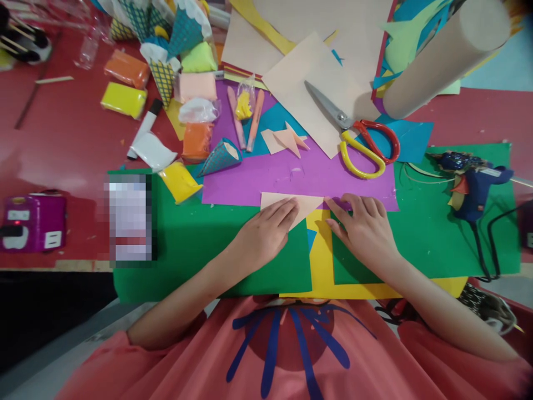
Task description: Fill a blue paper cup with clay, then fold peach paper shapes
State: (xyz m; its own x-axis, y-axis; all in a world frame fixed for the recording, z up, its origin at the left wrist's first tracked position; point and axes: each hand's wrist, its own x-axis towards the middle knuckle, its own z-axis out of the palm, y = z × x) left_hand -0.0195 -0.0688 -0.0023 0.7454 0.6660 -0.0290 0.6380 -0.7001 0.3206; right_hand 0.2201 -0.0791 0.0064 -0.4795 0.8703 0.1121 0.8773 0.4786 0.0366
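A small peach paper piece (310, 204) with a pointed right corner lies across the edge of a purple sheet (250, 180) and a green sheet (195, 239). My left hand (266, 230) rests flat on its left part, fingers stretched out together. At its right corner, my right hand (366, 228) touches with the index fingertip. The right thumb is apart from that finger, and the other fingers are bent over the sheets. Beyond the hands lie peach paper scraps (287, 139) and scissors (342, 119) with one red and one yellow handle.
A blue glue gun (474, 191) with a cord lies at right. A peach paper cylinder (441, 61) leans behind it. Clay packs (125, 100), paper cones (220, 155), a marker (145, 128) and peach sticks (255, 119) crowd the left back. A purple box (35, 222) stands far left.
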